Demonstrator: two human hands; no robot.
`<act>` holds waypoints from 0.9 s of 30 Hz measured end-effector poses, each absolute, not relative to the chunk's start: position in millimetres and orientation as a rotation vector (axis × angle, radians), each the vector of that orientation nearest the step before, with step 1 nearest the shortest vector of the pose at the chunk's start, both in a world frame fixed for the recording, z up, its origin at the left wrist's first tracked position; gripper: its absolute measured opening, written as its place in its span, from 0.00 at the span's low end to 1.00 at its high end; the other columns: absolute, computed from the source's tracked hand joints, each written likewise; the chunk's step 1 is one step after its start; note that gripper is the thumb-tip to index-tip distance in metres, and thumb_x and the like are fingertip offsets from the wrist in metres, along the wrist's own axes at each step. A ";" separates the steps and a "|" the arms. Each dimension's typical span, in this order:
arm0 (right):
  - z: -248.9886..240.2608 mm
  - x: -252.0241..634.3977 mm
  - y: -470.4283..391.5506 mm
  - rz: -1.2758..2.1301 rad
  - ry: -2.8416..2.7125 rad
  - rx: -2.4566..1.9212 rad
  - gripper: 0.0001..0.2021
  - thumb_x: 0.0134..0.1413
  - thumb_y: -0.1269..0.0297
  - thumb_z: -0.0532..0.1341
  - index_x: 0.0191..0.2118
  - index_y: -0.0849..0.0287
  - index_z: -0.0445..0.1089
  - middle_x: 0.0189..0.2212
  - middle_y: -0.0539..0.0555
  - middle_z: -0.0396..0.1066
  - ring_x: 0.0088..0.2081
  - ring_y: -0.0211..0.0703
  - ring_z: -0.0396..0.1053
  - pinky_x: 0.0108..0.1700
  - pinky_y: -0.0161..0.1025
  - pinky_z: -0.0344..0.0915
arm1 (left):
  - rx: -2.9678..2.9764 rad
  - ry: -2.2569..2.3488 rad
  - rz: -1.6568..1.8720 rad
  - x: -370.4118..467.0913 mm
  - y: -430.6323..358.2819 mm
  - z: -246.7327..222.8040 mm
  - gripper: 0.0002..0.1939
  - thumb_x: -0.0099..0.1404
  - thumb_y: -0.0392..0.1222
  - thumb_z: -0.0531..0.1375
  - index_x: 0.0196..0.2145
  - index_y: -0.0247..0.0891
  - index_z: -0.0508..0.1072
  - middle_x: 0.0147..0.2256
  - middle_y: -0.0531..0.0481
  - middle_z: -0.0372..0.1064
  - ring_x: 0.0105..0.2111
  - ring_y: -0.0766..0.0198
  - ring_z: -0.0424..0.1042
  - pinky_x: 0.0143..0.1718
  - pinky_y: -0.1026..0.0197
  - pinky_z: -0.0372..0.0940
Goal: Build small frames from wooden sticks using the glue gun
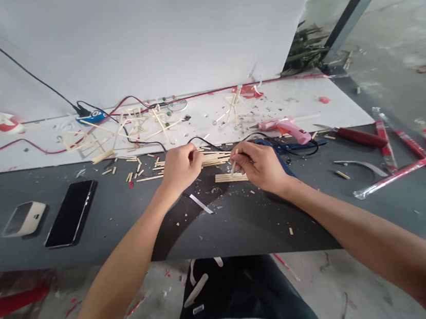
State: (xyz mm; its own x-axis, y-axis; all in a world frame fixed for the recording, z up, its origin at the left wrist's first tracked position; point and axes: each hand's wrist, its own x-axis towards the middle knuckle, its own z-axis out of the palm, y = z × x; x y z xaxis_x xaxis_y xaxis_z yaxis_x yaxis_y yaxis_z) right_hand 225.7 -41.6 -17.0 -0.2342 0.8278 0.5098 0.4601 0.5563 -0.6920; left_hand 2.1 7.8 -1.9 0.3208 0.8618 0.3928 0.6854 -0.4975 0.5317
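Observation:
My right hand (pixel 260 166) is closed in a pinch on a short, thin wooden stick (pixel 234 166). That stick points down at a few short wooden sticks (pixel 225 178) lying side by side on the dark grey tabletop. My left hand (pixel 182 166) is curled closed just to the left; whatever its fingers may hold is hidden. Between and behind both hands lies a loose pile of long wooden sticks (pixel 215 157), partly covered by the left hand. In front of my left hand is a narrow white strip (pixel 202 204).
Behind are joined stick frames (pixel 157 122) and a pink glue gun (pixel 285 129) with a black cord. A red-handled knife (pixel 361 136) and red-wrapped packets (pixel 405 174) lie right. At left are a phone (pixel 71 214) and a small white device (pixel 24 219).

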 end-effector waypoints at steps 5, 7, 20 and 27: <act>-16.0 226.1 -42.2 0.518 -1.897 -1.058 0.10 0.69 0.66 0.55 0.33 0.57 0.66 0.24 0.49 0.69 0.27 0.38 0.67 0.33 0.36 0.62 | 2.333 1.387 0.975 2.0 7.3 -1.6 0.16 0.60 0.36 0.55 0.17 0.39 0.56 0.15 0.57 0.48 0.18 0.69 0.50 0.24 0.60 0.46; -13.4 226.0 -43.2 0.517 -1.910 -1.061 0.09 0.68 0.67 0.55 0.33 0.57 0.66 0.24 0.49 0.69 0.26 0.38 0.67 0.33 0.36 0.62 | 2.333 1.369 0.974 2.7 6.3 -0.1 0.16 0.60 0.36 0.55 0.17 0.39 0.54 0.15 0.58 0.48 0.18 0.69 0.49 0.24 0.60 0.46; -2.2 231.2 -47.5 0.625 -1.989 -1.068 0.08 0.66 0.67 0.57 0.33 0.57 0.68 0.24 0.49 0.71 0.25 0.38 0.68 0.31 0.36 0.62 | 2.368 1.338 0.981 2.6 5.9 -1.2 0.14 0.59 0.34 0.56 0.17 0.39 0.62 0.17 0.55 0.58 0.19 0.68 0.56 0.25 0.61 0.51; 2.8 228.1 -48.8 0.676 -1.979 -1.092 0.08 0.65 0.69 0.57 0.32 0.56 0.66 0.23 0.49 0.71 0.25 0.39 0.69 0.32 0.37 0.63 | 2.354 1.369 0.952 4.4 5.9 -2.6 0.12 0.59 0.35 0.57 0.18 0.38 0.66 0.17 0.54 0.63 0.19 0.68 0.59 0.25 0.61 0.53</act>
State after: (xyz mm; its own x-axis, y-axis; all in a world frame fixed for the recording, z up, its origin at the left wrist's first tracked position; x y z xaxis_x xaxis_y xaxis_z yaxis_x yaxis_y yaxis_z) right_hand 228.1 -48.8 2.8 -0.3434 0.8655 0.3646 0.4612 0.4936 -0.7373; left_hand 4.4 5.9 -2.6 0.3427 0.8458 0.4089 0.6778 -0.5240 0.5158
